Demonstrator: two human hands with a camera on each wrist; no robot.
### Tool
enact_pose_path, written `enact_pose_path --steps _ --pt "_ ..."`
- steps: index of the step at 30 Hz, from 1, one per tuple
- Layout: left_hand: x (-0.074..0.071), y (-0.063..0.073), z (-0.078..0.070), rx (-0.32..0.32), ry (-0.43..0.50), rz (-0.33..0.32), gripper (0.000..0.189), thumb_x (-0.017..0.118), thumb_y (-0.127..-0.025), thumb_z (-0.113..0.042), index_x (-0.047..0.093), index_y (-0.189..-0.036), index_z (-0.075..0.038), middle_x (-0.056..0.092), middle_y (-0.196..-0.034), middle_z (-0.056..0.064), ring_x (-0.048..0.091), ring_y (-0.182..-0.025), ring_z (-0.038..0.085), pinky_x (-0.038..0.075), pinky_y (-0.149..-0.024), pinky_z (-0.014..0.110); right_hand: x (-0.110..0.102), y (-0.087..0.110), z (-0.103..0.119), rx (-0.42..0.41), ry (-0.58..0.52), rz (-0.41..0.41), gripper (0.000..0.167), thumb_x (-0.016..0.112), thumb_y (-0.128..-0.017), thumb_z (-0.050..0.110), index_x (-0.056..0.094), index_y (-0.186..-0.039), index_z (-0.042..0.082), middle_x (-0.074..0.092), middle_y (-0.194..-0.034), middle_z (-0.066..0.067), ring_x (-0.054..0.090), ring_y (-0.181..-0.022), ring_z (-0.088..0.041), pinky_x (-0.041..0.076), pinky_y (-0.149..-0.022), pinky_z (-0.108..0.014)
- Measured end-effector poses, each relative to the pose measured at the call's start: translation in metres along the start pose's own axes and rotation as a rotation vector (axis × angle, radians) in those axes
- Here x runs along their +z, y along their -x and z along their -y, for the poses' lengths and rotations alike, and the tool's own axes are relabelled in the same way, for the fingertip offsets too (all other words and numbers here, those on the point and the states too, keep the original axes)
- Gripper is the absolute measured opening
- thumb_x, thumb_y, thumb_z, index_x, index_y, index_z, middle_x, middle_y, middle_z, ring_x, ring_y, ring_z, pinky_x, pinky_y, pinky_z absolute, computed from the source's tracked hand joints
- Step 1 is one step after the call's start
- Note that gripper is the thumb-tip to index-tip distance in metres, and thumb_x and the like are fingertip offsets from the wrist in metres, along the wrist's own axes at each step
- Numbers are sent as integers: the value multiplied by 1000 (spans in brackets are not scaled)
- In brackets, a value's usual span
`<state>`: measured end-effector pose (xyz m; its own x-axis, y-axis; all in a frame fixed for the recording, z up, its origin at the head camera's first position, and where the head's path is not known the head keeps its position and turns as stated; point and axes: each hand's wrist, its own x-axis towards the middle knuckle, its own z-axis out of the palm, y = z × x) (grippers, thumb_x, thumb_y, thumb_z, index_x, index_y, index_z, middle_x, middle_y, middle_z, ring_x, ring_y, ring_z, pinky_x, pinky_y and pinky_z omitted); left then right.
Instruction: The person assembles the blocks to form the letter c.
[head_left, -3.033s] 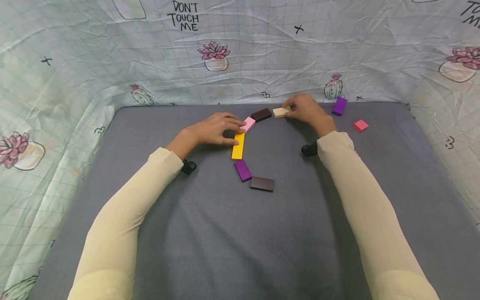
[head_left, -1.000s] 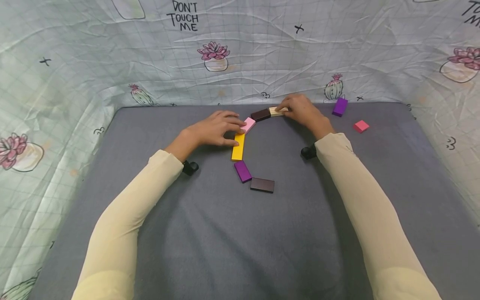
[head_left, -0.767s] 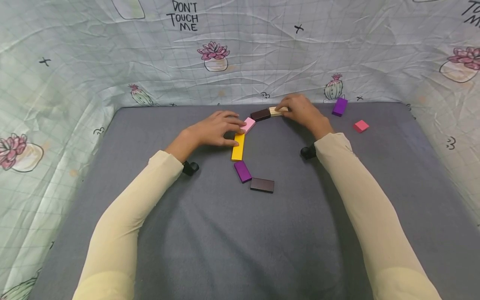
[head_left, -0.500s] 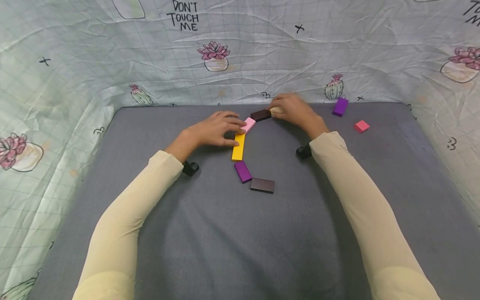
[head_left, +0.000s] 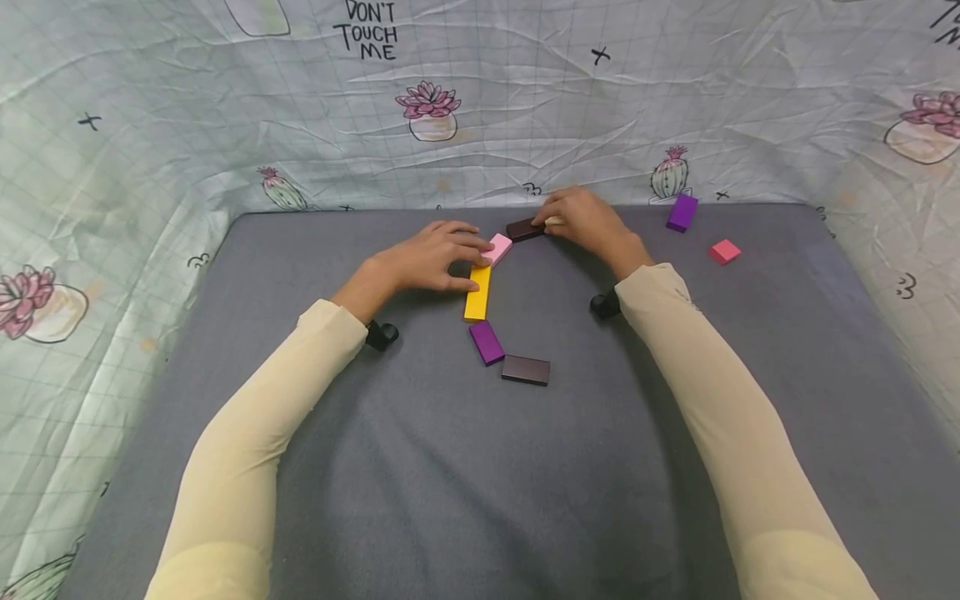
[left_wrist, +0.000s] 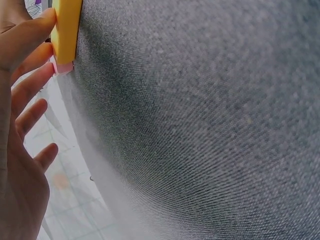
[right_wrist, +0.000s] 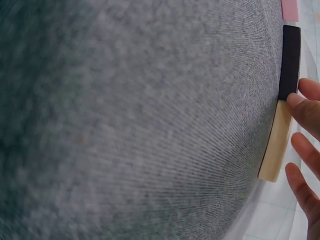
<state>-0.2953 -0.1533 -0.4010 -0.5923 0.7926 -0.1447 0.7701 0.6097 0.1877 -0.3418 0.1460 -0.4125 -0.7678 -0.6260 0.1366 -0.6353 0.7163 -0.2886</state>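
Note:
In the head view my left hand (head_left: pixel 431 257) rests on two blocks, its fingertips on the pink block (head_left: pixel 500 244) and its thumb on the yellow block (head_left: pixel 476 302). The left wrist view has these fingers loosely spread along the yellow block (left_wrist: pixel 66 30). My right hand (head_left: pixel 588 223) pinches the near end of the dark brown block (right_wrist: pixel 290 60) between thumb and index finger. Behind that grip lies the natural wood block (right_wrist: pixel 275 142), end to end with the brown one. In the head view the right hand covers most of the wood block.
A purple block (head_left: pixel 487 342) and another dark brown block (head_left: pixel 526 369) continue the curved row toward the front. At the back right lie a second purple block (head_left: pixel 682 213) and a coral-red block (head_left: pixel 724 252). A printed cloth (head_left: pixel 510 100) walls the grey table's back and sides.
My right hand slid the wood block left up to the dark brown block, then moved its fingertips onto the brown block. That block has shifted slightly right. My left hand has stayed in place.

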Motion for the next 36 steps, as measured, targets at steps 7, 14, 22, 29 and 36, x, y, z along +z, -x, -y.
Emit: enact_pose_path --steps 7,14,22,29,36 --pt "0 0 0 -2 0 -3 53 67 -95 -49 65 -140 -21 49 -155 -2 28 -149 28 16 -121 57 0 3 2 4 -19 -13 20 70 -97 8 78 -114 8 71 -118 -13 62 -113 -32 47 -101 -49" --pt "0 0 -1 -1 6 -4 53 68 -95 -49 65 -139 -21 49 -155 -2 29 -149 28 16 -121 57 1 3 -2 -1 -22 -13 23 69 -97 8 76 -119 7 70 -120 -14 62 -115 -33 47 -102 -49" --pt "2 0 1 5 -2 -14 53 67 -95 -49 65 -140 -21 49 -155 -1 30 -148 28 17 -121 56 -2 8 -11 98 24 11 29 69 -96 6 71 -124 0 67 -127 -19 57 -125 -38 40 -110 -50" --pt "-2 1 -2 0 -2 -6 54 68 -95 -48 65 -140 -20 49 -155 -1 29 -149 29 16 -121 56 -5 11 -8 112 15 20 29 71 -95 7 72 -123 1 67 -127 -19 58 -123 -38 41 -108 -51" --pt "-1 1 -5 0 -29 -3 53 66 -96 -48 63 -141 -20 47 -156 0 27 -149 29 16 -121 56 -5 13 -8 108 17 15 31 73 -94 8 71 -124 2 67 -127 -19 57 -123 -38 41 -108 -51"
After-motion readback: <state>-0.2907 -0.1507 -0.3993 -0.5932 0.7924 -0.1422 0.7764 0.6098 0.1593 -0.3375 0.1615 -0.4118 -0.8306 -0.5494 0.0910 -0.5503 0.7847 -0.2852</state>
